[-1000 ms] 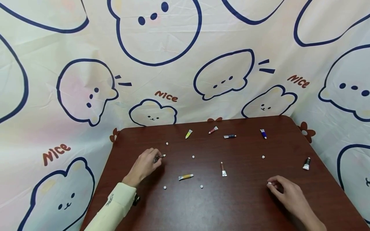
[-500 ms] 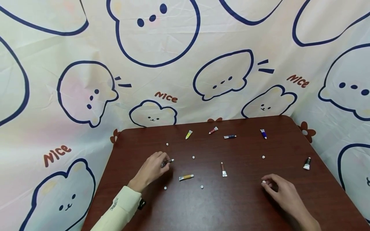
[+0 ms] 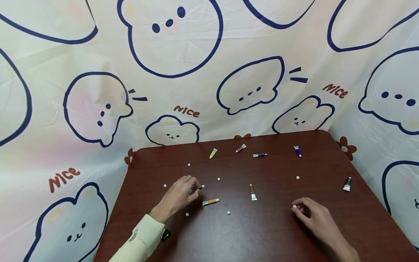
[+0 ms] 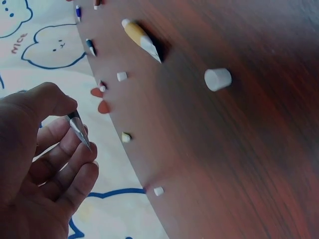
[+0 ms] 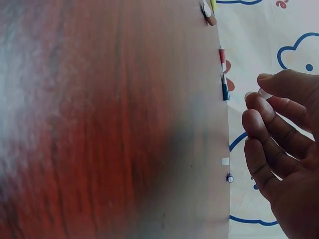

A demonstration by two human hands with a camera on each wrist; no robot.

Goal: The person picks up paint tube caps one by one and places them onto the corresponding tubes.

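Observation:
In the head view my left hand (image 3: 178, 194) pinches a small dark paint tube (image 3: 196, 189) between thumb and fingers, its white tip pointing right. The left wrist view shows the tube's flat silver end (image 4: 79, 132) by my curled fingers. My right hand (image 3: 315, 218) pinches a small white cap (image 3: 294, 206) between thumb and index finger, over the right part of the table. A yellow-ochre paint tube (image 3: 211, 202) lies just right of my left hand. Further right is a brown paint tube (image 3: 252, 192) with its silver end toward me.
Along the back of the brown table (image 3: 262, 236) lie a yellow tube (image 3: 213, 153), a red tube (image 3: 240, 148), a dark blue tube (image 3: 259, 155) and a violet-blue tube (image 3: 297, 151). A black tube (image 3: 347, 184) lies at right. Several white caps (image 3: 228, 212) are scattered about.
My left hand has moved right and a little toward me with the dark tube, uncovering a white cap to its left. My right hand has shifted slightly left with its cap.

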